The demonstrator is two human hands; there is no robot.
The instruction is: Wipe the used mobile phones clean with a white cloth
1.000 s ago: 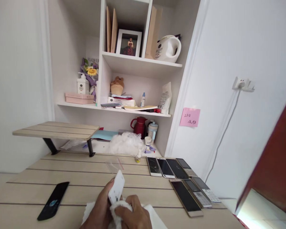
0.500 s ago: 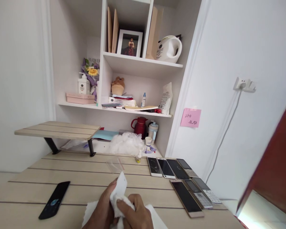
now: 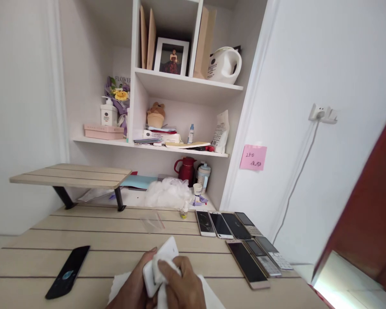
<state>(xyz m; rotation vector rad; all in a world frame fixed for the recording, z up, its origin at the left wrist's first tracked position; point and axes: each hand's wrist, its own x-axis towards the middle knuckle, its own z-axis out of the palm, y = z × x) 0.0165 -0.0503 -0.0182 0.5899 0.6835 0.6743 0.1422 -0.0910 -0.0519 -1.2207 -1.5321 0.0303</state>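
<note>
My left hand (image 3: 137,279) grips a white phone (image 3: 169,249) by its left edge, tilted above the table's near edge. Pressed on the phone's face is a folded white tissue (image 3: 158,271), pinched in the fingers of my right hand (image 3: 183,281). The tissue and the fingers cover the phone's lower part. Beneath both hands lies a white paper sheet (image 3: 209,296), partly hidden by them. To the left, a black slab-shaped device (image 3: 69,272) with a bluish round mark lies flat.
Several phones (image 3: 247,264) lie in two rows on the right of the slatted table (image 3: 109,240). A clear zip bag (image 3: 152,223) and a small bottle (image 3: 184,212) lie beyond my hands. A raised wooden stand (image 3: 72,176) is back left; shelves (image 3: 180,148) rise behind.
The white phone has turned so that more of its broad face shows, and the tissue now lies across it. The whole view has shifted slightly.
</note>
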